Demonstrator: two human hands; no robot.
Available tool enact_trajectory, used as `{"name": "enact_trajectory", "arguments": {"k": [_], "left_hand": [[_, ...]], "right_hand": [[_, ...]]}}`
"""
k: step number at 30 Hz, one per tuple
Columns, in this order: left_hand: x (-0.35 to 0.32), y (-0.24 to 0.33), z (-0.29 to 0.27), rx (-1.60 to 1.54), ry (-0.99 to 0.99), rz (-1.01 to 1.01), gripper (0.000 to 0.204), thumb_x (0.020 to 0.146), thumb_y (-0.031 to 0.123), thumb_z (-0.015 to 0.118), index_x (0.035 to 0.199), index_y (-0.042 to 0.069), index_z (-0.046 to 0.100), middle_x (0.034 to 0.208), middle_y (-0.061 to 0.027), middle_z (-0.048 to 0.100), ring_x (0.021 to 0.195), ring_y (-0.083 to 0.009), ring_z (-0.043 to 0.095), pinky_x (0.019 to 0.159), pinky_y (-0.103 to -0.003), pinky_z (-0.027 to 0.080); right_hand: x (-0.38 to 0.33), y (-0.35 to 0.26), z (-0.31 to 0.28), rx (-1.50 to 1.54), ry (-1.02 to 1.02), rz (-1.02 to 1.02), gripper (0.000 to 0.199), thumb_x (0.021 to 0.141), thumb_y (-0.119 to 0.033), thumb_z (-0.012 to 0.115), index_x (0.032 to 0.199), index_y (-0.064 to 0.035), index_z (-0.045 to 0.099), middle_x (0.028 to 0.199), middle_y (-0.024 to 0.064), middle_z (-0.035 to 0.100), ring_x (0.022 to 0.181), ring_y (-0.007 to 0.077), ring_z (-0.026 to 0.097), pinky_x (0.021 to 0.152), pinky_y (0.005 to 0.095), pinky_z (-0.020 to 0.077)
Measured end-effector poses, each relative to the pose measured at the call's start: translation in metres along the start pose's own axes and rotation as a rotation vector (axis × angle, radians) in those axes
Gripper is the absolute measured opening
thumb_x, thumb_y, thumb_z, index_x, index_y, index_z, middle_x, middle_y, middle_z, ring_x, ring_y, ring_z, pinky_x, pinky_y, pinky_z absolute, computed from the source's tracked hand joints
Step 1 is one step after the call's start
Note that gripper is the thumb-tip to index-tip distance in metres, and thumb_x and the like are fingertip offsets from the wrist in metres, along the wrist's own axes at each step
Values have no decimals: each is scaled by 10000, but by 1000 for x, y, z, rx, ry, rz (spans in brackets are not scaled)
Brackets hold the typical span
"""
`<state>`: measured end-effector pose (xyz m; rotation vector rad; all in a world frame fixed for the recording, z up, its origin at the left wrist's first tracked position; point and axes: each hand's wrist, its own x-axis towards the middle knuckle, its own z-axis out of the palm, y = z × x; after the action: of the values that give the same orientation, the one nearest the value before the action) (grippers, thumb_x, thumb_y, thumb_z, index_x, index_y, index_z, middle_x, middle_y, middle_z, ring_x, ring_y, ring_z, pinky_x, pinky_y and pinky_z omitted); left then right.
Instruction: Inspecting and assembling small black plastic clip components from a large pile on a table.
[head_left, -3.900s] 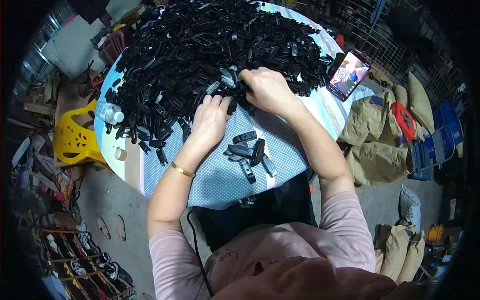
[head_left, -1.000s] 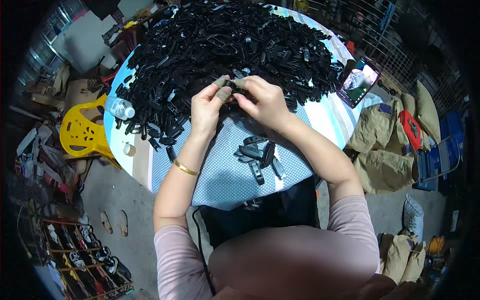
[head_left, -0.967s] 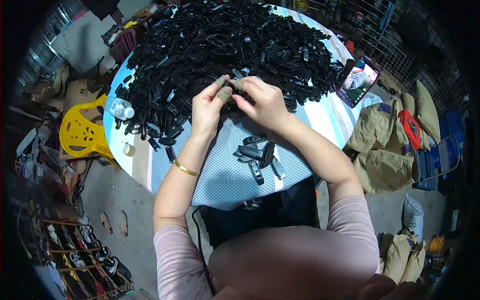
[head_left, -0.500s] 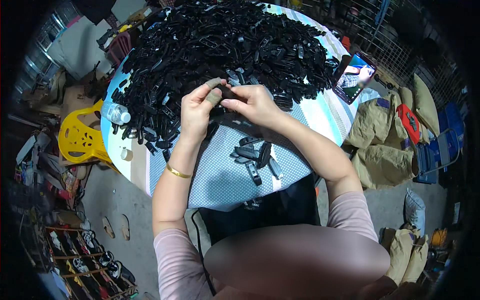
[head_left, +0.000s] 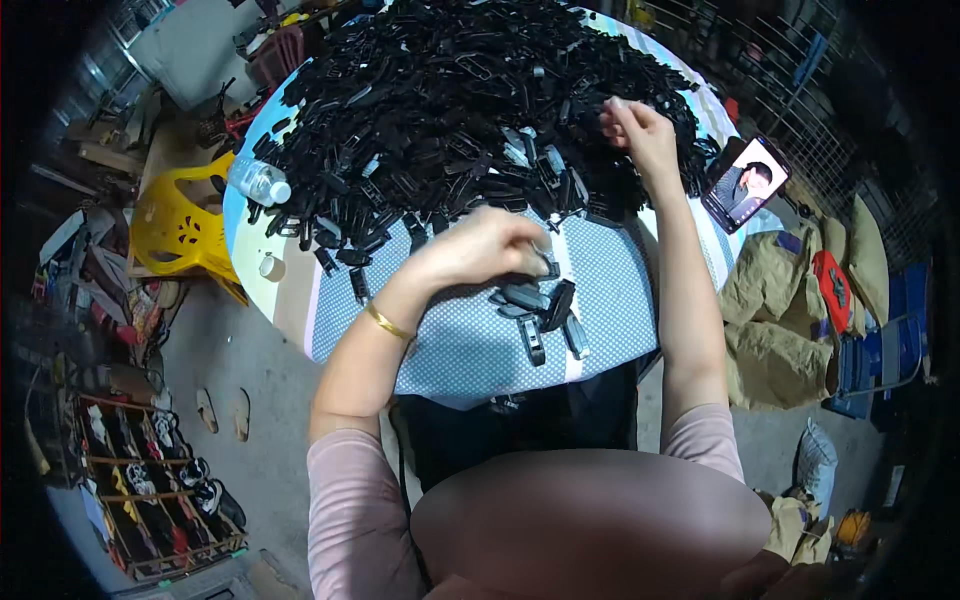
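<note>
A large heap of small black oblong plastic pieces (head_left: 430, 130) covers the far part of the table. Near the table's front, several similar pieces form a small cluster (head_left: 533, 342). My left hand (head_left: 485, 248), with a gold bangle on its wrist, is just over this cluster. Its fingers are bent and partly blurred, around a small black plastic piece (head_left: 549, 266) at their tips. Farther off to the right, my right hand (head_left: 642, 135) is over the heap's right side, fingers curled together. Whatever lies between those fingertips cannot be made out against the black pieces.
A clear plastic bottle (head_left: 260, 182) lies at the table's left edge, a small round cap-like item (head_left: 271, 266) nearer me. A lit phone (head_left: 747, 184) leans at the right edge. Beyond are a yellow chair (head_left: 180, 225), brown sacks (head_left: 780, 365) and a shoe rack (head_left: 160, 490).
My hands were together in front of the heap and have separated. The left came down toward the small cluster; the right reached out over the heap's right side. The view has shifted slightly.
</note>
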<state>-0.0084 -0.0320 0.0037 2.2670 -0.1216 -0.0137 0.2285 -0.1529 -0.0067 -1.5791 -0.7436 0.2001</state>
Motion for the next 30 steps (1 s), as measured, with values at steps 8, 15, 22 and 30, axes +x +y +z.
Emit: {"name": "enact_trajectory", "arguments": {"k": [8,15,22,30], "left_hand": [[29,-44,6,663,801,311,261,714,77,611,971,29,605,958,-83,581,928,-266,493,800,-351,426],[43,-60,13,701,662,267,177,724,56,545,893,33,593,944,-80,548,893,-274,488,765,-357,415],[24,-38,5,340,864,147,267,732,-4,617,995,8,579,899,-101,568,798,-232,565,736,-312,468],[21,-31,2,-940,669,-10,382,811,0,602,1184,6,521,1016,-45,603,866,-109,588,762,-258,507]], "right_hand": [[-23,-12,54,-893,-159,-457,238,725,-269,661,835,-58,665,811,127,612,796,296,606,700,390,489],[-40,-10,73,-1088,-223,-509,107,695,-99,555,725,-26,628,792,156,622,764,306,625,667,403,509],[-38,-9,68,-807,-188,-441,274,685,-80,581,950,-13,560,833,191,624,758,325,612,686,408,491],[-51,-36,64,577,-326,196,261,846,-104,594,1070,25,561,850,70,614,729,132,632,612,228,524]]}}
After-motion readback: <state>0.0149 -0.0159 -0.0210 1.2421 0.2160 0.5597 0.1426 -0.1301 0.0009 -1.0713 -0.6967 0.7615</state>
